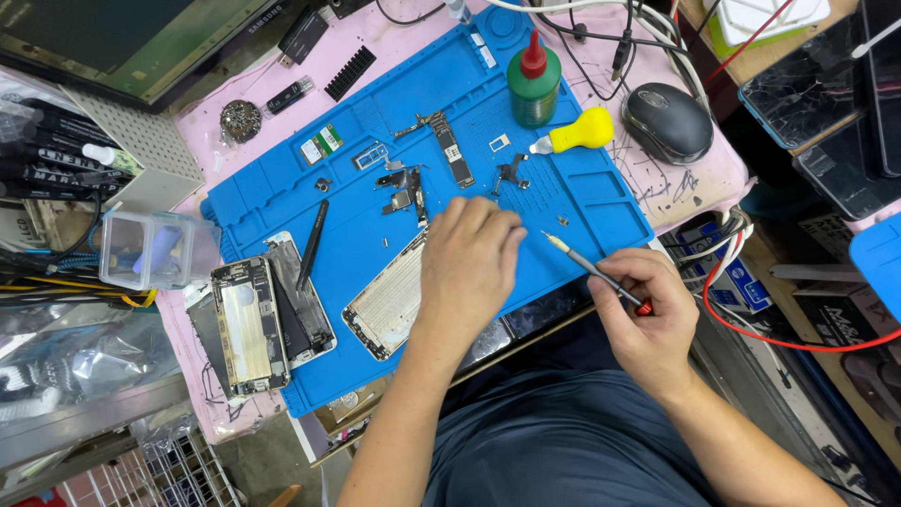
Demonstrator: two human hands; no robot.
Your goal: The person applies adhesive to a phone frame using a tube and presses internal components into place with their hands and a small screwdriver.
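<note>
Two bare hands worked over a blue silicone repair mat (282,188) with moulded, shallow compartments, laid on a pink, ink-marked tabletop (394,47). Left hand (466,263) lay palm down, fingers curled loosely, pressing on the upper end of an opened phone chassis (385,305), a flat rectangular metal shell with pale interior, lying tilted near the mat's front edge; whether it pinched anything underneath could not be told. Right hand (648,314) was clenched around a slim grey precision screwdriver (591,270) with a red end cap, its tip pointing up-left over the mat, just beside the left knuckles. Beyond the left hand: small dark metal brackets (404,188), a narrow logic board (450,155), loose screws. Left of the chassis: a black spudger (313,242), and two further stripped phone bodies (258,319) overlapping the mat's edge. Farther back: a green bottle with red nozzle (534,80), a yellow-handled tool (577,131), a glossy black mouse (668,122).
</note>
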